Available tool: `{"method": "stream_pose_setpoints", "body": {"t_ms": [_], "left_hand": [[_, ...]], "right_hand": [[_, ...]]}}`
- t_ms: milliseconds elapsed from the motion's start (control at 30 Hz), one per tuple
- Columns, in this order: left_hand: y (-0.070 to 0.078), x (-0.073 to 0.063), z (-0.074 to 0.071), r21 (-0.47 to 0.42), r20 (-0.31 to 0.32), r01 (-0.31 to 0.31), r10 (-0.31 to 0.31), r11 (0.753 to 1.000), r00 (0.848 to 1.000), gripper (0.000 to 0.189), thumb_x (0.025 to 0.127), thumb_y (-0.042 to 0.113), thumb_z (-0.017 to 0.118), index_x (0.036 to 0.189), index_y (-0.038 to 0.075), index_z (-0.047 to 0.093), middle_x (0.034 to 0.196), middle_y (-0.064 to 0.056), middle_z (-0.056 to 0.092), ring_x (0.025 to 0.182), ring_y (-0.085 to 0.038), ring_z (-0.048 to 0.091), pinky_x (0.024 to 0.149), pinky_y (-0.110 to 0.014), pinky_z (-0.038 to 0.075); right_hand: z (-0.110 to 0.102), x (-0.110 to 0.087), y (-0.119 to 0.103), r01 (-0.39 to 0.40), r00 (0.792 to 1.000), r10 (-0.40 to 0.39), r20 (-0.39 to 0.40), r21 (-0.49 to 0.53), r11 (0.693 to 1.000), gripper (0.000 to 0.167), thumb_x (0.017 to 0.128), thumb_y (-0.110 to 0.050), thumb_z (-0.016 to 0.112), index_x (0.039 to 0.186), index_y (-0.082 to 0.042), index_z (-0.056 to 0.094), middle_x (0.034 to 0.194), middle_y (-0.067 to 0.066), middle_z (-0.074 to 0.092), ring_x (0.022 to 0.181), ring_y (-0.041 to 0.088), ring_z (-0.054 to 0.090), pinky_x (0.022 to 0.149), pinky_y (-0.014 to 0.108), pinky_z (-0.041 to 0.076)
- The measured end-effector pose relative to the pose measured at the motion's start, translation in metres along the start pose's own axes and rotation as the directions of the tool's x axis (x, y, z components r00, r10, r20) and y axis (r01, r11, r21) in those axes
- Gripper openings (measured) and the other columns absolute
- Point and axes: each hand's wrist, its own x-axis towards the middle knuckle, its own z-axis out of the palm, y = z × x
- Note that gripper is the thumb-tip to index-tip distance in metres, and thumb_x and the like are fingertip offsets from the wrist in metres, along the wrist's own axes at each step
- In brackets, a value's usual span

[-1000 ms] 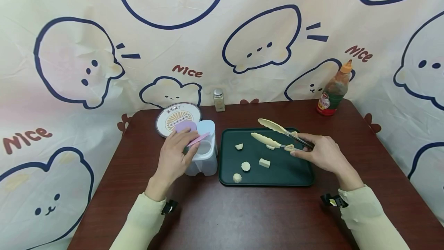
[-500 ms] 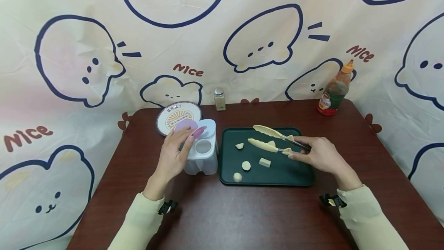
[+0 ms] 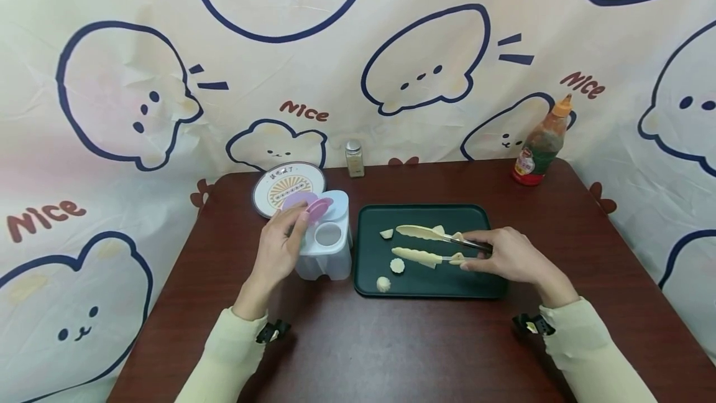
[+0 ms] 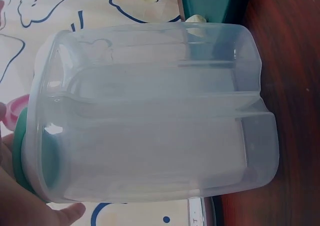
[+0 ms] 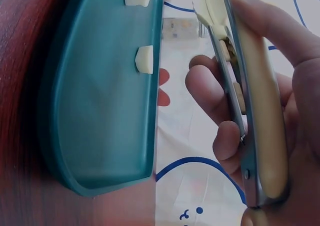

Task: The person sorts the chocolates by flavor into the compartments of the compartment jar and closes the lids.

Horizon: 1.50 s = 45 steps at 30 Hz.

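Note:
My left hand (image 3: 275,250) pinches the raised pink lid (image 3: 319,209) of a translucent box (image 3: 325,266) with several compartments. One round opening shows beneath that lid; in the left wrist view the box (image 4: 150,110) also has a green lid (image 4: 21,151). With my right hand (image 3: 514,257) I grip cream-tipped tongs (image 3: 421,232), spread apart low over a dark green tray (image 3: 470,285). On the tray lie several pale cut pieces, among them a round fluted one (image 3: 397,265) and a rounded one (image 3: 383,284). Another piece is partly hidden behind the lower tong arm.
A white printed plate (image 3: 268,186) lies behind the box at the left. At the table's back stand a small glass shaker (image 3: 354,159) and, to the right, a sauce bottle (image 3: 539,145). A patterned cloth (image 3: 235,67) hangs behind the brown table (image 3: 403,353).
The pink lid has tilted farther up and back, uncovering the round opening. The tongs have moved left and toward me, over the piece in the middle of the tray.

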Motion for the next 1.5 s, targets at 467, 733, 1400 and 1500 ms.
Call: {"method": "stream_pose_setpoints", "body": {"t_ms": [467,733,1400,1500], "left_hand": [[0.006,0.006,0.0,-0.006,0.026,0.064,-0.064,0.998,0.998,0.037,0.101,0.034,0.052,0.116,0.008,0.074,0.13,-0.012,0.069,0.133,-0.028,0.057,0.121,-0.062,0.021],[0.008,0.007,0.002,0.004,0.024,0.063,-0.063,0.998,0.998,0.037,0.102,0.031,0.05,0.115,0.005,0.073,0.126,-0.014,0.07,0.133,-0.03,0.056,0.121,-0.065,0.016],[0.006,0.008,0.003,-0.019,0.049,0.042,-0.041,0.999,0.998,0.036,0.102,0.031,0.05,0.117,0.008,0.073,0.127,-0.013,0.07,0.137,-0.03,0.053,0.122,-0.065,0.012],[0.005,0.008,0.003,-0.017,0.051,0.039,-0.038,0.999,0.998,0.036,0.102,0.031,0.05,0.118,0.008,0.073,0.128,-0.013,0.069,0.137,-0.03,0.053,0.122,-0.065,0.013]], "right_hand": [[0.007,0.003,-0.001,0.094,0.991,-0.094,0.091,0.004,0.996,0.06,0.078,-0.056,0.078,0.126,-0.021,0.069,0.062,-0.013,0.051,0.055,0.003,0.047,0.048,0.021,0.034],[0.01,0.005,0.0,0.116,0.988,-0.11,0.108,-0.047,0.992,0.057,0.078,-0.056,0.078,0.125,-0.024,0.07,0.061,-0.014,0.049,0.055,0.002,0.044,0.048,0.02,0.031],[0.011,0.009,-0.006,0.099,0.993,-0.087,0.086,-0.147,0.984,0.051,0.079,-0.05,0.08,0.122,-0.023,0.072,0.091,-0.008,0.072,0.07,0.007,0.049,0.055,0.024,0.037],[0.01,0.009,-0.008,0.089,0.994,-0.076,0.081,-0.16,0.983,0.05,0.079,-0.049,0.08,0.121,-0.023,0.073,0.097,-0.004,0.075,0.071,0.008,0.05,0.056,0.025,0.038]]}}
